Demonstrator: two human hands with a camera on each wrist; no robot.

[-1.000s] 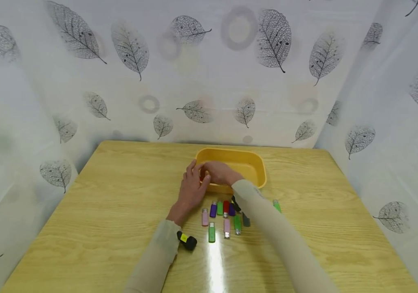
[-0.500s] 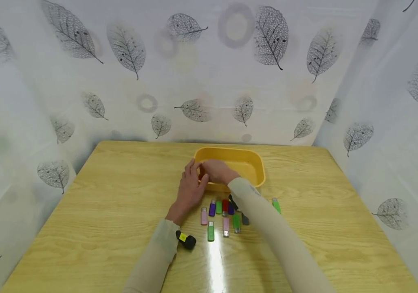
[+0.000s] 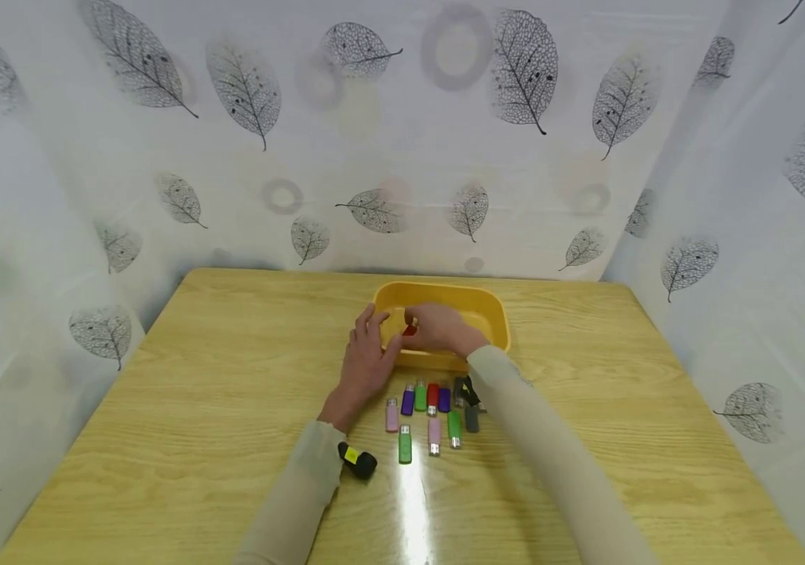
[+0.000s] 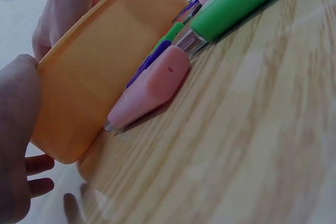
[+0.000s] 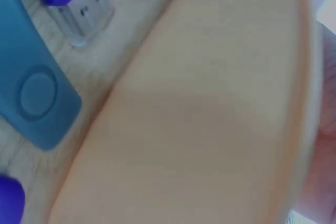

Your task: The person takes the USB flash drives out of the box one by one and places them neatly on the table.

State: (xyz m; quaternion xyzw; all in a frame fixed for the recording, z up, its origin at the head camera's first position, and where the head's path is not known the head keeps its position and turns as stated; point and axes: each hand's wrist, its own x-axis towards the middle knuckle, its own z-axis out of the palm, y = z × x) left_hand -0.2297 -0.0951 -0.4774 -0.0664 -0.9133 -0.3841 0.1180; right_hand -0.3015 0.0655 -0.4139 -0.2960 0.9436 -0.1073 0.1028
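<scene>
A yellow plastic tray [image 3: 435, 361] stands toward the back of the table. My left hand [image 3: 363, 365] grips its left corner, thumb at the near rim and fingers round the left side. Inside the tray, my right hand [image 3: 439, 326] pinches a small red USB stick [image 3: 409, 330], mostly covered by the fingers. In front of the tray lie several USB sticks, among them a pink one [image 4: 152, 85], a green one [image 3: 406, 445], a red one [image 3: 433, 399], a purple one [image 3: 408, 401] and a grey-blue one [image 5: 37, 82].
The tray's near wall [image 5: 184, 129] fills much of the right wrist view, with sticks close along its foot. Wood-grain table [image 3: 254, 337] extends to both sides. A leaf-patterned curtain [image 3: 388, 141] hangs behind and at the sides.
My right hand has moved right inside the tray, away from its left corner, and the red stick in its fingers shows more. My left hand stays on the corner.
</scene>
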